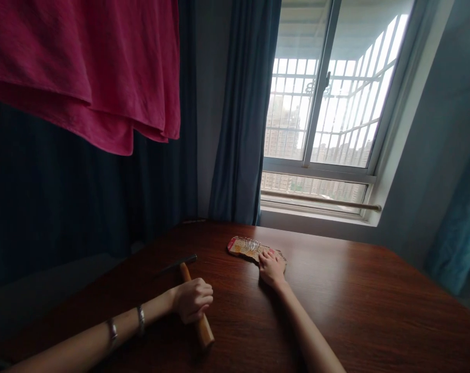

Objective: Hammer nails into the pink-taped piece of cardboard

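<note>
My left hand [191, 299] is closed round the wooden handle of a hammer [196, 305] that lies on the dark wooden table [355, 311]; the hammer's dark metal head points away toward the far left. My right hand [271, 267] rests on the near end of a small flat patterned object [248, 247], yellow and pink with metal strips on top. Its fingers lie over the object's edge. Two bracelets sit on my left wrist.
A pink cloth [87, 67] hangs overhead at the upper left. Dark blue curtains [242, 114] flank a barred window [328, 103] behind the table. The table's left edge runs close to the hammer.
</note>
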### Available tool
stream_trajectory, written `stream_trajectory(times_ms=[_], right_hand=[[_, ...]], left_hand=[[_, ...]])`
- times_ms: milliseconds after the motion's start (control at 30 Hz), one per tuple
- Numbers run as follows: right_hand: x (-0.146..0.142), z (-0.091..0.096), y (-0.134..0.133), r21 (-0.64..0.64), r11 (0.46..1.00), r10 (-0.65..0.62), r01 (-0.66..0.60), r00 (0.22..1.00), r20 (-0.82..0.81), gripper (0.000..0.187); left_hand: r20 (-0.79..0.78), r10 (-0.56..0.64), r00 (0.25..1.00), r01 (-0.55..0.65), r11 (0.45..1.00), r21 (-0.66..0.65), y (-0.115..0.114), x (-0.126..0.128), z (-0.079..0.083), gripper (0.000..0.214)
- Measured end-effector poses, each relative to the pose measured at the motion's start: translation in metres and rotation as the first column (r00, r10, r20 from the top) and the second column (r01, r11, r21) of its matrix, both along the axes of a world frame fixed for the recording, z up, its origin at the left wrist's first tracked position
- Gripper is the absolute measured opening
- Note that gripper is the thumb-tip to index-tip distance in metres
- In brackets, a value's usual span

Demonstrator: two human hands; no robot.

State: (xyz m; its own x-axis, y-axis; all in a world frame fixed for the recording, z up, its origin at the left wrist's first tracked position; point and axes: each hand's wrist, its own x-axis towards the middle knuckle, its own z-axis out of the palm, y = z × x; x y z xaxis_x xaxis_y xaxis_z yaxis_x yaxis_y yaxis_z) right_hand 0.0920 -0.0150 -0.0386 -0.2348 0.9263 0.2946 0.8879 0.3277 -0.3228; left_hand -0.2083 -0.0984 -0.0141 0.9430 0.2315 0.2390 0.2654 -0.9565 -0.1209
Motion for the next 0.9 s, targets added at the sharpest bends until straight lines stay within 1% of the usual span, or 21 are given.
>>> stream_trajectory(times_ms=[133,233,300,367,400,433,467,500,533,567,633,667,700,733,767,800,833,867,900], right_hand=[[-0.033,0.001,0.007,-0.005,0.994,0.109,-0.109,0.993,-0.05,0.046],[-0.046,0.006,0.009,0.02,0.98,0.201,-0.2,0.978,-0.059,0.039],[-0.05,0.01,0.01,0.04,0.968,0.249,-0.247,0.966,-0.069,0.034],[-0.052,0.012,0.011,0.061,0.963,0.266,-0.262,0.96,-0.083,0.031],[-0.053,0.012,0.012,0.073,0.963,0.266,-0.259,0.96,-0.093,0.031],[-0.053,0.012,0.013,0.086,0.964,0.26,-0.252,0.96,-0.102,0.031],[-0.054,0.012,0.013,0.098,0.965,0.253,-0.243,0.961,-0.111,0.031],[-0.054,0.011,0.014,0.111,0.966,0.246,-0.233,0.962,-0.119,0.03],[-0.055,0.01,0.013,0.123,0.967,0.239,-0.224,0.963,-0.125,0.03],[-0.055,0.01,0.013,0.135,0.967,0.232,-0.215,0.964,-0.131,0.029],[-0.055,0.011,0.011,0.154,0.968,0.221,-0.2,0.965,-0.138,0.028],[-0.055,0.012,0.01,0.162,0.968,0.216,-0.193,0.966,-0.14,0.027],[-0.055,0.013,0.009,0.168,0.968,0.212,-0.188,0.967,-0.141,0.027],[-0.054,0.014,0.008,0.172,0.968,0.207,-0.182,0.968,-0.141,0.026],[-0.054,0.015,0.007,0.173,0.969,0.199,-0.174,0.97,-0.142,0.025],[-0.054,0.015,0.007,0.173,0.972,0.187,-0.162,0.972,-0.143,0.024],[-0.054,0.016,0.007,0.171,0.974,0.171,-0.146,0.974,-0.146,0.023],[-0.054,0.015,0.008,0.168,0.978,0.152,-0.127,0.977,-0.15,0.023],[-0.054,0.015,0.01,0.163,0.981,0.13,-0.104,0.979,-0.155,0.024]], left_hand=[[0.028,0.015,0.999,-0.013,0.998,-0.064,-0.002,-0.004,0.001,0.013],[0.033,0.027,0.999,-0.025,0.997,-0.075,-0.003,-0.008,-0.003,0.015],[0.034,0.048,0.998,-0.045,0.996,-0.08,-0.006,-0.009,-0.003,0.015],[0.046,0.093,0.995,-0.088,0.99,-0.11,-0.007,-0.007,0.003,0.017],[0.07,0.141,0.987,-0.131,0.982,-0.138,-0.005,-0.005,0.008,0.018],[0.111,0.215,0.97,-0.195,0.966,-0.173,-0.002,-0.001,0.013,0.019],[0.169,0.312,0.935,-0.274,0.937,-0.217,0.004,0.003,0.02,0.021],[0.251,0.438,0.863,-0.372,0.888,-0.27,0.012,0.008,0.026,0.024],[0.336,0.567,0.752,-0.466,0.818,-0.338,0.022,0.014,0.031,0.025],[0.398,0.664,0.633,-0.517,0.745,-0.421,0.035,0.019,0.034,0.025],[0.46,0.796,0.393,-0.517,0.605,-0.605,0.062,0.029,0.036,0.015],[0.418,0.862,0.285,-0.475,0.506,-0.72,0.075,0.033,0.034,0.009],[0.34,0.921,0.191,-0.406,0.389,-0.827,0.087,0.037,0.03,0.009],[0.287,0.947,0.144,-0.323,0.319,-0.891,0.097,0.039,0.025,0.013],[0.237,0.964,0.122,-0.253,0.261,-0.932,0.106,0.041,0.019,0.017],[0.205,0.971,0.122,-0.202,0.226,-0.953,0.112,0.042,0.013,0.019],[0.194,0.972,0.131,-0.168,0.214,-0.962,0.117,0.043,0.006,0.02],[0.196,0.971,0.137,-0.153,0.216,-0.964,0.12,0.043,0.0,0.02],[0.209,0.968,0.139,-0.154,0.229,-0.961,0.123,0.043,-0.006,0.02]])
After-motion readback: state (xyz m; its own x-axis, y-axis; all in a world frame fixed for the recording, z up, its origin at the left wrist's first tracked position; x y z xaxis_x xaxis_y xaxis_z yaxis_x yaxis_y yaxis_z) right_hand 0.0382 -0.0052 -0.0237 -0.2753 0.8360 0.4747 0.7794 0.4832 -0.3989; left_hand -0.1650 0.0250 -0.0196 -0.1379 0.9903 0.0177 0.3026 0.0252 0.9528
